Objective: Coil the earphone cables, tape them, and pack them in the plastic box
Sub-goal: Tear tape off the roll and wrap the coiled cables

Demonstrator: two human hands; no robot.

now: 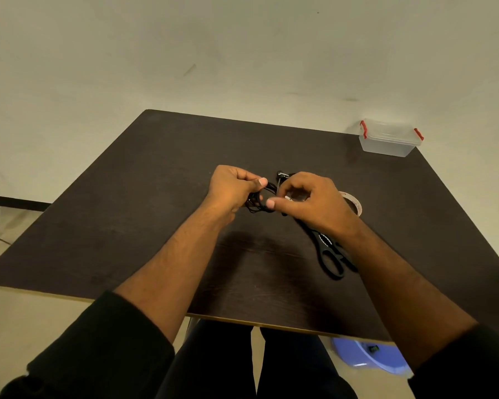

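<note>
Our left hand (pixel 232 187) grips the black earphone cable (pixel 261 198), bunched into loops just above the dark surface (pixel 127 197). Our right hand (pixel 308 197) pinches the same bundle from the other side, so we judge the coiling step is underway. Under that wrist lie scissors (pixel 330 254), with the tape roll (pixel 355 201) just beyond. Next we need tape to bind the coil. The plastic box (pixel 389 139) waits closed at the far right corner.
</note>
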